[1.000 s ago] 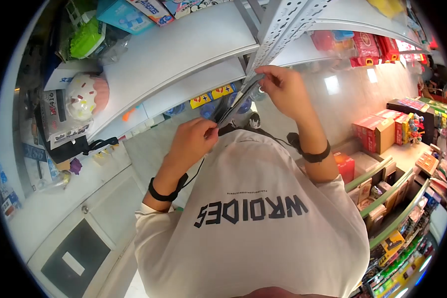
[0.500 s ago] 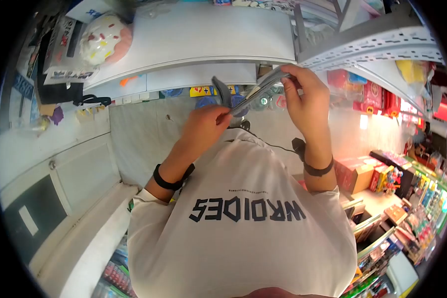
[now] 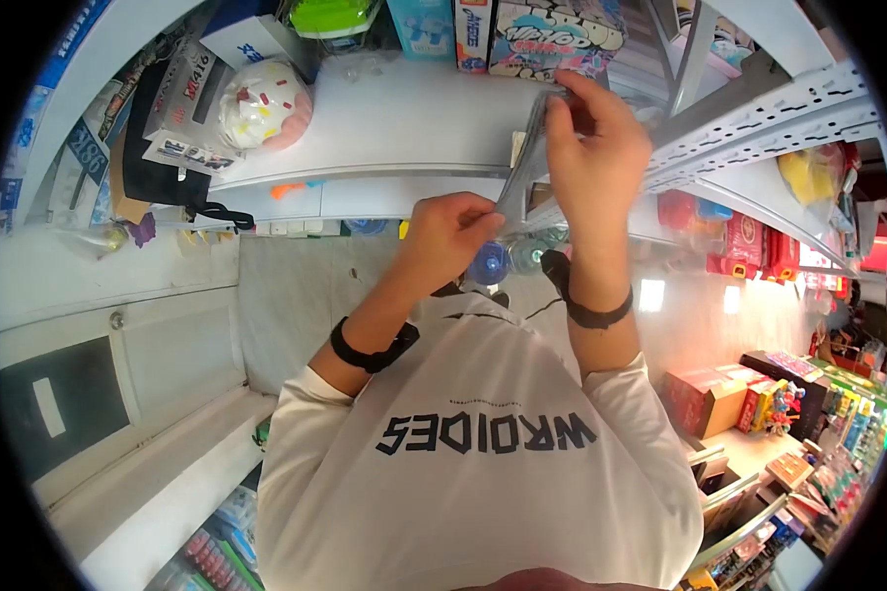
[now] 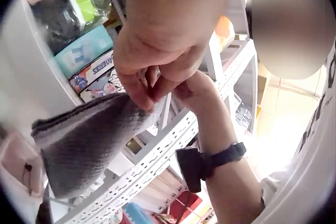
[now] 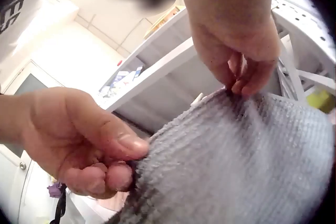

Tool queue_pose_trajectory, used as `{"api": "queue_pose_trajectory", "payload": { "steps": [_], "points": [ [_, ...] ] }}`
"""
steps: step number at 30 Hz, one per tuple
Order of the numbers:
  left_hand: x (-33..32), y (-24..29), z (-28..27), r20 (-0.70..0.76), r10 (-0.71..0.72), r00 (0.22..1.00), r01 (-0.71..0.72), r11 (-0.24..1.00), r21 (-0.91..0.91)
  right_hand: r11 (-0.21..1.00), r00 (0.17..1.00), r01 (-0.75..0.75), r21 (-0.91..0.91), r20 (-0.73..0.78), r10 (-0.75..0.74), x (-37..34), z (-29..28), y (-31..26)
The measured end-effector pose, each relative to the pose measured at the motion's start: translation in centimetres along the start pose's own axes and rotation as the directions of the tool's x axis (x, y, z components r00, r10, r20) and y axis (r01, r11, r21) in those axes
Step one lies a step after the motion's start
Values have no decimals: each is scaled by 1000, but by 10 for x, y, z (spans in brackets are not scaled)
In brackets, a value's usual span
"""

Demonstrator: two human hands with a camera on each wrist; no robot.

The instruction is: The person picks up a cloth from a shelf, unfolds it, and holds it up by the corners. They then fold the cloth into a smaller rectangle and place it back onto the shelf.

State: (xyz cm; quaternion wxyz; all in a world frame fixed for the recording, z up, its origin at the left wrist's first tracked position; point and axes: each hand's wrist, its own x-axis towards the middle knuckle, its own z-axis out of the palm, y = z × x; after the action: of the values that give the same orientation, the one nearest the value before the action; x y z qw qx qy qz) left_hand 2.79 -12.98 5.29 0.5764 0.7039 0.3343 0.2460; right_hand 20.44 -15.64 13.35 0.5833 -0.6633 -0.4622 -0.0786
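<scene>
A grey ribbed cloth is stretched between both hands, seen nearly edge-on in the head view. My left hand pinches its lower end between thumb and fingers. Higher up and further out, my right hand pinches the other end. In the right wrist view the cloth spreads broad and textured, with the left thumb and curled fingers at its left edge and the right fingertips on its top edge. The left wrist view shows the cloth hanging with a folded edge.
A white shelf lies ahead, carrying boxes and a white-and-pink sprinkled toy. A perforated metal post stands right of the hands. Blue-capped bottles are below; cartons sit at the right.
The right hand has risen toward the shelf, pulling the cloth steeper. The flap that stuck up by the left hand half a second ago no longer shows. The head view has shifted.
</scene>
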Motion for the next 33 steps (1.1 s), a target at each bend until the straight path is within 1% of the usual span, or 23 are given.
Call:
{"api": "queue_pose_trajectory", "payload": {
  "steps": [1,2,3,4,5,7,8,10,11,13,14,16,17,19,20,22,23,25,26,28,32,33],
  "points": [
    [6,-6,0,30,-45,999,48,991,-129,998,999,46,-49,0,-46,5,10,1],
    [12,-11,-2,31,-39,999,42,991,-126,991,996,89,-100,3,-89,10,21,4],
    [18,-16,-4,22,-121,992,122,960,-254,969,981,195,-153,35,-192,17,38,9],
    [23,-21,-4,28,-203,979,199,905,-377,973,979,193,-126,87,-183,19,61,22],
    [25,-26,-8,40,-200,979,200,906,-373,977,976,185,-102,136,-171,16,87,39],
    [29,-41,-22,19,-315,949,285,828,-483,976,938,141,-166,337,-78,0,133,64],
    [29,-52,-26,33,-310,950,287,830,-478,975,942,136,-178,327,-72,-10,147,67],
    [26,-78,-35,-19,-444,896,371,771,-517,988,902,68,-139,432,-1,-21,163,71],
    [27,-86,-40,-12,-446,895,376,768,-518,987,902,64,-146,432,5,-22,162,74],
    [23,-98,-48,-2,-435,900,379,787,-486,996,872,40,-74,489,2,-29,158,78],
    [23,-98,-50,-2,-440,898,382,781,-495,996,867,41,-77,498,2,-31,149,76],
    [25,-96,-53,13,-422,906,384,811,-441,987,892,-13,-161,444,84,-29,118,79],
    [25,-93,-54,8,-427,904,384,805,-451,987,886,-8,-161,456,81,-25,104,88],
    [28,-88,-55,23,-449,893,415,804,-426,994,844,86,-69,536,-36,-15,79,107],
    [29,-90,-56,22,-449,893,414,802,-431,994,841,89,-69,540,-38,-14,74,115],
    [29,-97,-59,58,-418,907,400,807,-434,920,738,352,-173,656,-158,-21,70,128],
    [29,-99,-61,59,-418,906,401,807,-434,920,738,351,-175,656,-157,-28,70,130],
    [29,-98,-62,61,-434,899,414,794,-446,853,749,390,-347,659,-74,-45,70,128],
    [28,-95,-63,69,-441,895,424,790,-443,855,749,381,-351,659,-64,-48,69,128],
    [31,-89,-66,38,-456,889,434,813,-389,817,772,382,-433,635,-24,-54,70,128],
    [45,-100,-72,92,-445,891,444,809,-385,826,787,363,-431,616,-24,-42,82,140],
    [46,-100,-71,77,-450,890,440,799,-410,848,795,367,-382,602,-73,-39,84,145]
  ]
}}
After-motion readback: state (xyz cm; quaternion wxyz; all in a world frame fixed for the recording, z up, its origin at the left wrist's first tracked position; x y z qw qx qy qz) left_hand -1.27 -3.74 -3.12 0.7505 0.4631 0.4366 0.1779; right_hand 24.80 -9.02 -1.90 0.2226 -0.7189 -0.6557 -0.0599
